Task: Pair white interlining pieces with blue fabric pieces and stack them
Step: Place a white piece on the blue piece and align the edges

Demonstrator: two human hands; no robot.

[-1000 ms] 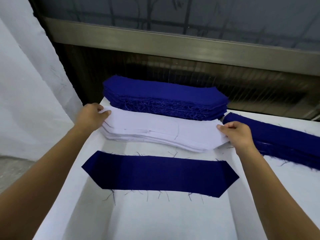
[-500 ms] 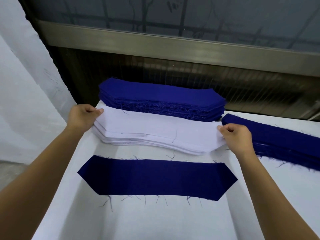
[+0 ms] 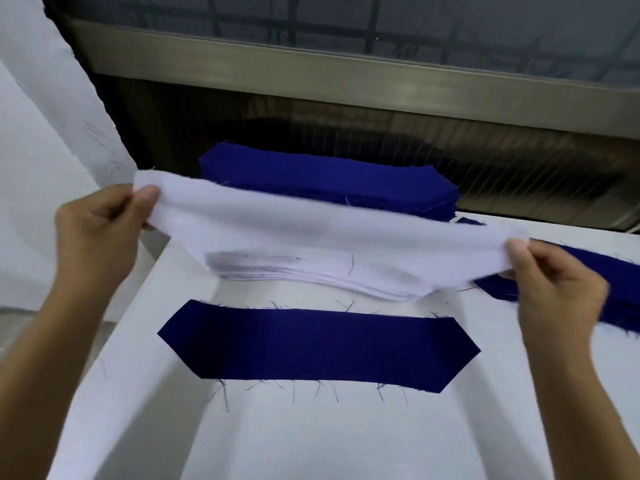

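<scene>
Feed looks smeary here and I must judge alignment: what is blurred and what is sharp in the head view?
Head view: the held-up white interlining piece is motion-blurred, and so are the left hand and right hand pinching its ends; the single blue fabric piece on the table is sharp, frayed threads distinct; light is soft, no glare.

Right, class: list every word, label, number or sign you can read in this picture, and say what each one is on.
No readable text anywhere.
Grey smear near the left end of the white interlining stack: too blurred to tell whether it is writing.
Interlining piece pinched by the left hand and right hand, single blue fabric piece, blue stack: no print visible.
</scene>
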